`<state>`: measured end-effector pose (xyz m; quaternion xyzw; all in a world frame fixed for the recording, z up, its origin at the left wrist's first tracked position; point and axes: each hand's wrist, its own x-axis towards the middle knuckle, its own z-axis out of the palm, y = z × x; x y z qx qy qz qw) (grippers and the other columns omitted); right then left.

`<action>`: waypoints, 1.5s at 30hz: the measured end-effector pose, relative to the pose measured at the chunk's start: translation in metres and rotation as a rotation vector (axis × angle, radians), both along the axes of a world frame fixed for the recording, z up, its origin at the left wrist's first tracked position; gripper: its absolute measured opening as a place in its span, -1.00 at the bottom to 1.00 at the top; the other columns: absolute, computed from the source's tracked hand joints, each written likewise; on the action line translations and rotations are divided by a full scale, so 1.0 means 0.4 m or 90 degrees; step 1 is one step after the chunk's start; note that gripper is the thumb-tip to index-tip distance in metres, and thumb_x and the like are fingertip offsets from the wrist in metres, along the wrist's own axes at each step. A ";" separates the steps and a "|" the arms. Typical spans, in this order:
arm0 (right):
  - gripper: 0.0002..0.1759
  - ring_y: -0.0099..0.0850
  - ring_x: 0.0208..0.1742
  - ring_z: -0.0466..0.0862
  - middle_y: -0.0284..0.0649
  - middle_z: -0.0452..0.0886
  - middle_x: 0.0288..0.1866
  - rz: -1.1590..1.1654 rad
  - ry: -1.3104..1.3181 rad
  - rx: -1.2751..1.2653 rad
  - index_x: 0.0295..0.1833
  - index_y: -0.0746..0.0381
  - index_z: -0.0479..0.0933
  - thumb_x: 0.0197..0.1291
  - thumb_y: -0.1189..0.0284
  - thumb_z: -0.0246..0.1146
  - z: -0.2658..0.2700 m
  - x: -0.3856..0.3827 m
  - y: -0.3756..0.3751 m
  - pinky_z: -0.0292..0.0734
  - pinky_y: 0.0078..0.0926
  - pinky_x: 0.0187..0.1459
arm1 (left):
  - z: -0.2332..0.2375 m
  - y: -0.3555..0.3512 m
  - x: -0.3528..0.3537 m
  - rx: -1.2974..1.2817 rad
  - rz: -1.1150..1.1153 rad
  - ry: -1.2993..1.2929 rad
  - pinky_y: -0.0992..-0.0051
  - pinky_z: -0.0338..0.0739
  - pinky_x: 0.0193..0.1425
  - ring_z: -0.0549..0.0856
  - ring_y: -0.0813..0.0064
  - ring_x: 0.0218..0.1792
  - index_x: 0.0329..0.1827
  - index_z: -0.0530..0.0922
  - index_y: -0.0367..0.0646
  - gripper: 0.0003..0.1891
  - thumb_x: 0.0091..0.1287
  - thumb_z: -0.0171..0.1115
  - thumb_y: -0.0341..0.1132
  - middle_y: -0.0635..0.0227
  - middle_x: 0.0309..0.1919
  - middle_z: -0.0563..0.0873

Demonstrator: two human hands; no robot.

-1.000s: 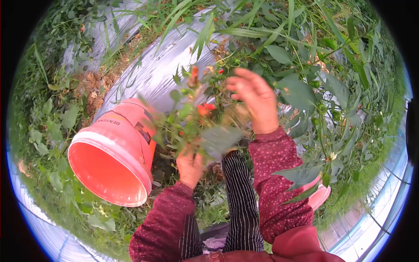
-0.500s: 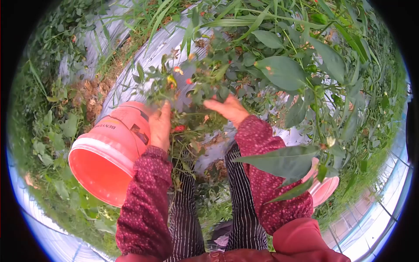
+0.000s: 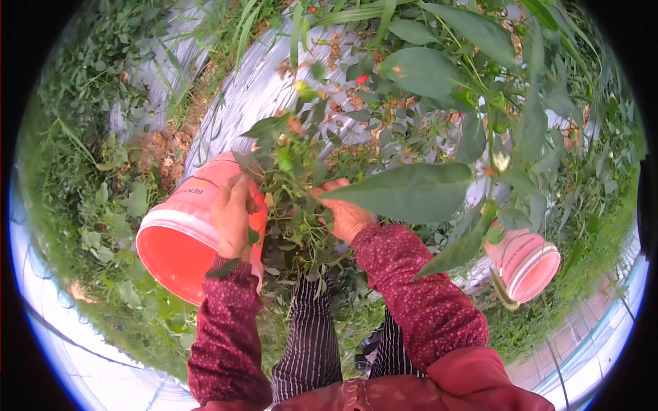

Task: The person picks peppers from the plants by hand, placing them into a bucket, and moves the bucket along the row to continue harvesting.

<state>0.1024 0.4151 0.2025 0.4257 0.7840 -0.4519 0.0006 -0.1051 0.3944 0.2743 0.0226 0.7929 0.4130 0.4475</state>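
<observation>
My left hand (image 3: pixel 233 216) is in front of the side of a large pink bucket (image 3: pixel 179 222) that lies tilted with its mouth toward me. Its fingers are curled, with dark red showing beside them; what they hold is not clear. My right hand (image 3: pixel 345 214) has its fingers closed at the stems of a leafy pepper plant (image 3: pixel 301 198) between the two hands. A large leaf (image 3: pixel 404 193) partly covers that hand. Beyond the hands, a small red fruit (image 3: pixel 362 80) shows among the foliage.
A second pink bucket (image 3: pixel 531 270) rests tilted on the right. Silvery plastic sheeting (image 3: pixel 240 89) runs along the planted row. Tall stems and broad leaves hang close on the right. My striped trouser legs (image 3: pixel 308 335) stand among the plants.
My left hand has moved left and down to the bucket's side. My right hand has drawn left and lower into the stems. The view has shifted, showing more of the right bucket.
</observation>
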 end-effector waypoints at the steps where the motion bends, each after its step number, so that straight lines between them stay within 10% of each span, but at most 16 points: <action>1: -0.28 -0.12 0.17 0.41 -0.19 0.48 0.12 -0.006 -0.014 -0.029 0.21 0.01 0.43 -0.21 0.62 0.28 0.028 0.002 -0.005 0.35 -0.22 0.18 | 0.026 0.003 -0.007 0.008 0.009 -0.025 0.64 0.39 -0.44 0.44 0.72 -0.56 -0.13 0.58 -0.28 -0.79 0.34 0.12 -0.32 0.51 -0.58 0.51; 5: -0.65 -0.21 0.16 0.45 -0.19 0.53 0.02 -0.007 -0.023 -0.046 0.05 0.05 0.50 0.10 0.31 0.13 0.039 -0.008 -0.029 0.33 -0.16 0.15 | 0.121 0.037 -0.027 0.051 -0.069 0.062 0.67 0.35 -0.38 0.44 0.74 -0.50 -0.20 0.57 -0.28 -0.83 0.34 0.15 -0.33 0.52 -0.53 0.52; 9: -0.66 -0.18 0.06 0.49 -0.22 0.53 -0.04 -0.160 0.116 -0.127 0.03 0.05 0.51 0.09 0.35 0.15 0.006 -0.027 -0.075 0.36 -0.14 0.02 | 0.173 0.060 -0.047 0.126 -0.171 0.142 0.66 0.40 -0.37 0.49 0.70 -0.49 -0.15 0.59 -0.25 -0.85 0.35 0.11 -0.39 0.47 -0.46 0.60; 13: -0.64 -0.12 0.16 0.46 -0.15 0.49 0.13 -0.007 -0.059 -0.072 0.12 0.12 0.47 0.22 0.31 0.08 0.033 -0.039 -0.064 0.31 -0.07 0.19 | 0.207 0.099 -0.026 0.112 -0.251 0.180 0.66 0.41 -0.27 0.50 0.71 -0.39 -0.15 0.57 -0.28 -0.88 0.32 0.15 -0.45 0.46 -0.32 0.63; 16: -0.68 -0.15 0.12 0.48 -0.18 0.52 0.05 -0.086 0.036 0.124 0.08 0.16 0.46 0.24 0.32 0.09 0.022 -0.058 -0.074 0.31 -0.01 0.18 | 0.206 0.116 -0.019 0.137 -0.361 0.210 0.61 0.48 -0.14 0.60 0.58 -0.25 -0.10 0.56 -0.27 -0.85 0.30 0.16 -0.49 0.39 -0.21 0.67; 23: -0.67 -0.24 0.08 0.51 -0.17 0.52 0.05 0.142 -0.381 0.676 0.07 0.26 0.45 0.30 0.31 0.00 -0.019 -0.081 -0.099 0.38 -0.19 0.13 | 0.204 0.166 0.029 0.121 -0.830 0.423 0.38 0.55 -0.14 0.66 0.26 -0.24 -0.09 0.58 -0.27 -0.75 0.14 0.20 -0.55 0.12 -0.22 0.65; 31: -0.62 -0.22 0.18 0.41 -0.18 0.48 0.12 0.372 -0.646 0.917 0.11 0.20 0.44 0.23 0.30 0.00 -0.057 -0.104 -0.110 0.27 -0.15 0.18 | -0.190 0.243 0.226 0.008 -1.038 0.394 0.30 0.55 -0.07 0.65 0.14 -0.14 0.01 0.53 -0.20 -0.62 0.07 0.20 -0.38 0.12 -0.15 0.65; 33: -0.60 -0.20 0.23 0.35 -0.19 0.46 0.15 0.410 -0.667 0.930 0.14 0.14 0.43 0.18 0.30 0.02 -0.070 -0.125 -0.117 0.20 -0.09 0.21 | -0.349 0.212 0.170 0.354 -1.190 0.665 0.33 0.54 0.02 0.65 0.15 -0.07 0.19 0.47 -0.11 -0.54 0.18 0.16 -0.30 0.10 -0.04 0.63; 37: -0.53 -0.16 0.36 0.24 -0.17 0.42 0.23 0.458 -0.731 0.956 0.21 0.07 0.40 0.13 0.32 0.07 -0.139 -0.197 -0.182 0.22 -0.04 0.23 | -0.238 0.183 0.297 0.031 -1.196 0.200 0.31 0.53 0.03 0.62 0.15 -0.03 0.09 0.54 -0.04 -0.59 0.11 0.17 -0.37 0.18 -0.02 0.62; 39: -0.55 -0.17 0.28 0.29 -0.17 0.44 0.16 0.375 -0.615 0.793 0.18 0.09 0.41 0.13 0.33 0.07 -0.092 -0.162 -0.156 0.26 -0.09 0.18 | -0.230 0.139 0.281 0.055 -1.396 0.229 0.28 0.54 0.01 0.62 0.14 -0.07 0.00 0.58 -0.02 -0.60 0.03 0.17 -0.47 0.25 -0.07 0.62; 45: -0.70 -0.24 -0.16 0.60 -0.19 0.61 -0.21 -0.118 0.155 -0.097 -0.01 0.22 0.52 0.13 0.39 0.13 0.142 0.091 -0.081 0.54 -0.40 -0.13 | -0.219 0.155 0.214 0.121 -1.405 0.257 0.30 0.52 0.03 0.60 0.21 -0.09 -0.15 0.60 -0.07 -0.68 -0.01 0.19 -0.52 0.31 -0.17 0.63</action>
